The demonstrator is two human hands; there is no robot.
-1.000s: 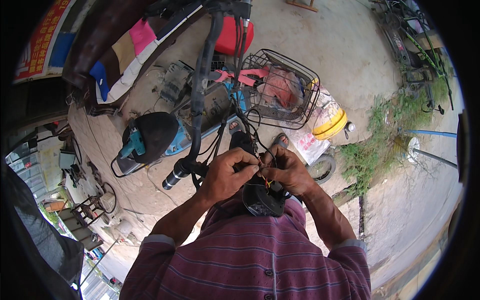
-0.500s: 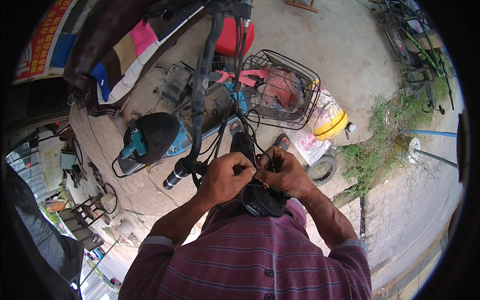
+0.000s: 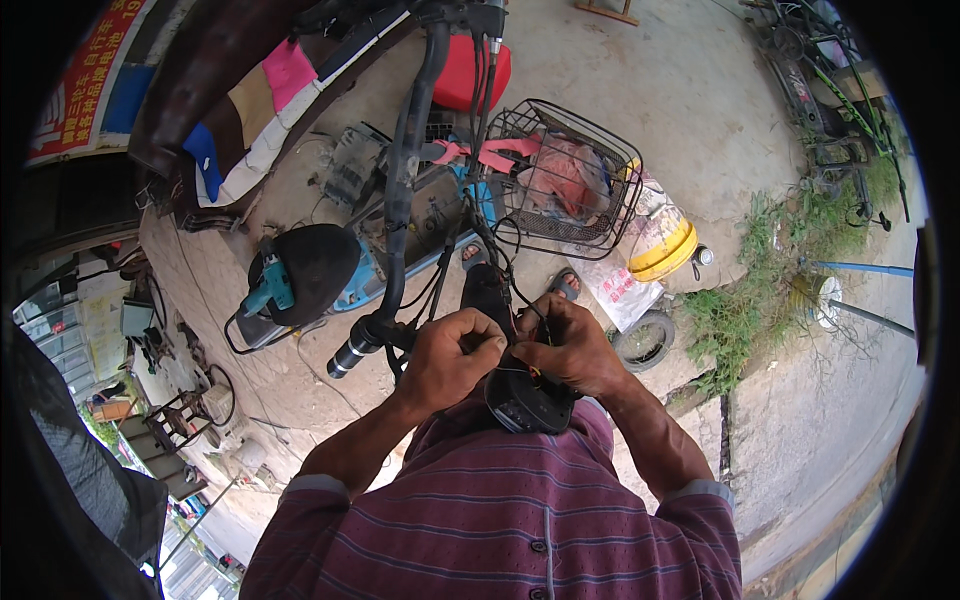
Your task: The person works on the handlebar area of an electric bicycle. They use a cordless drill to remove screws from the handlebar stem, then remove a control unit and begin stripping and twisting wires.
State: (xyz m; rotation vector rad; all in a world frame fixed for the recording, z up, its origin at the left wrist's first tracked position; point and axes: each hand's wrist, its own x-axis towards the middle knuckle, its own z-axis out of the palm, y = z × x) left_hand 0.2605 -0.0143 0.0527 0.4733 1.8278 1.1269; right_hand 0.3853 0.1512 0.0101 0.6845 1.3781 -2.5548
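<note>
Close in front of my body, my left hand (image 3: 456, 352) is closed, its thumb and fingertip pinched together on something too small to make out. Just right of it, my right hand (image 3: 572, 345) pinches thin wires (image 3: 535, 374), with a small gap between the two hands. The wires run down into a black rounded housing (image 3: 527, 402), which rests against my shirt below the fingers. Dark cables (image 3: 440, 268) hang from the curved black handlebar (image 3: 404, 165), whose grip (image 3: 352, 350) ends left of my left hand.
Ahead is a black wire basket (image 3: 565, 180) holding a pinkish bag. A teal power drill (image 3: 270, 288) lies on a black seat at the left. To the right are a yellow-rimmed bucket (image 3: 665, 250), a small tire (image 3: 645, 342) and weeds (image 3: 745, 325).
My left hand has drawn slightly left, away from my right fingertips, opening a small gap. The right hand stays nearly in place.
</note>
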